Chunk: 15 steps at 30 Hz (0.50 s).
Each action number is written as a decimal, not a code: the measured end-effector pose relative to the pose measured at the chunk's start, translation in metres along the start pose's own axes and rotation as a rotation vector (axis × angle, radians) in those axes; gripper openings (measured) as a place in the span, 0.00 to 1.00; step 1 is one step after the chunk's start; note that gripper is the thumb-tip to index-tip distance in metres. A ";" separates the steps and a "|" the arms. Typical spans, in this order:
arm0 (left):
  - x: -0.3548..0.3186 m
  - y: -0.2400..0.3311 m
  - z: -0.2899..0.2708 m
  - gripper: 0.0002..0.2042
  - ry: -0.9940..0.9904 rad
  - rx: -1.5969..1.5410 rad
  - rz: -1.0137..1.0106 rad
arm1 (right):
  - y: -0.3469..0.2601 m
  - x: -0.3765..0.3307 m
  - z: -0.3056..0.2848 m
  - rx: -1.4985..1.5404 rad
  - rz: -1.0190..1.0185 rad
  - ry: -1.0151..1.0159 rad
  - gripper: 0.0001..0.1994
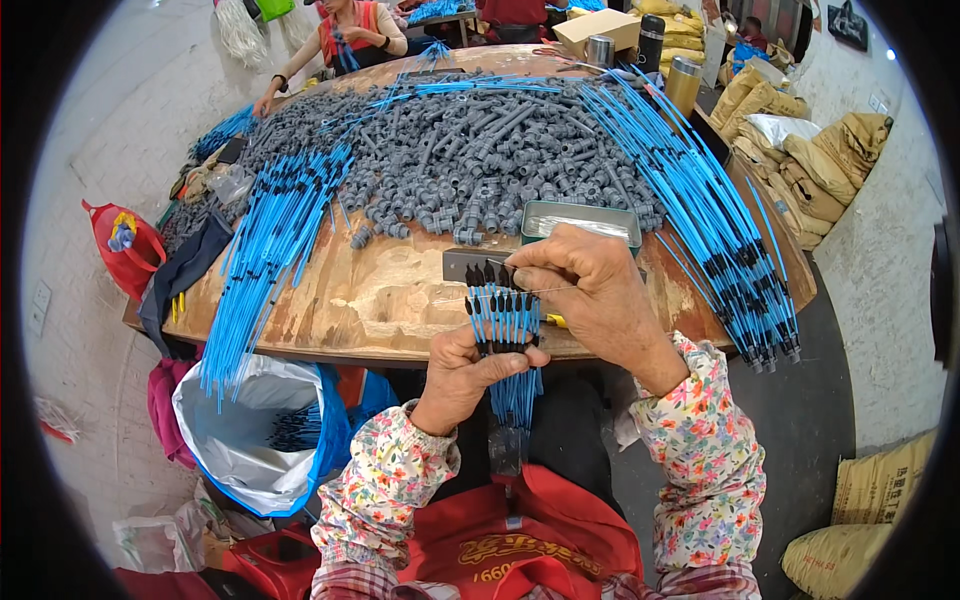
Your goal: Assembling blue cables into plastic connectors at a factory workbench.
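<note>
Near the table's front edge my left hand (480,368) is wrapped around a fanned bunch of thin blue rods (515,390) with black tips. Their tips point up and away from me. Above them, the thumb and forefinger of my right hand (590,290) pinch close to the black tips. A thin pale strand (455,301) crosses the rods and runs to my right fingers; its exact hold is partly hidden. Just beyond the tips lie a grey metal bar (458,266) and an open green tin (580,212) of slender shiny pieces.
Grey plastic fittings (480,140) are heaped across the wooden table (390,290). Blue rods lie in bundles at left (275,230) and right (700,200). A lined bag (220,450) stands below left. Across the table a person (350,35) works; sacks (830,170) are stacked at right.
</note>
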State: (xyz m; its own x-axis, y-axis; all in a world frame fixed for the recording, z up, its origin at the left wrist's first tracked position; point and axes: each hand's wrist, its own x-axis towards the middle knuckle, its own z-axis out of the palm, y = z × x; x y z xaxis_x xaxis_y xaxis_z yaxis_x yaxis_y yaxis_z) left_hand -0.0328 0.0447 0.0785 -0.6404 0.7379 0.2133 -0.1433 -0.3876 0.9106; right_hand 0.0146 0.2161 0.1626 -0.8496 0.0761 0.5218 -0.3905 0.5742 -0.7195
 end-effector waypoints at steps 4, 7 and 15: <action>0.000 0.000 0.000 0.10 -0.009 0.007 0.004 | -0.001 0.001 0.003 0.001 0.014 0.036 0.06; 0.000 0.001 -0.001 0.10 -0.006 0.002 0.002 | -0.003 0.002 0.005 -0.097 -0.035 0.045 0.06; 0.000 0.002 -0.002 0.09 0.001 -0.021 -0.015 | -0.004 0.005 0.001 -0.101 -0.083 -0.020 0.09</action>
State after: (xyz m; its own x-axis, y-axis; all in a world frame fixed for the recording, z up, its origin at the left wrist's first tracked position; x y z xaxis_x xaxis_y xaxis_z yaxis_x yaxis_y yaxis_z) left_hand -0.0342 0.0426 0.0801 -0.6389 0.7431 0.1991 -0.1689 -0.3880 0.9061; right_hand 0.0113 0.2138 0.1676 -0.8232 0.0097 0.5677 -0.4227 0.6571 -0.6242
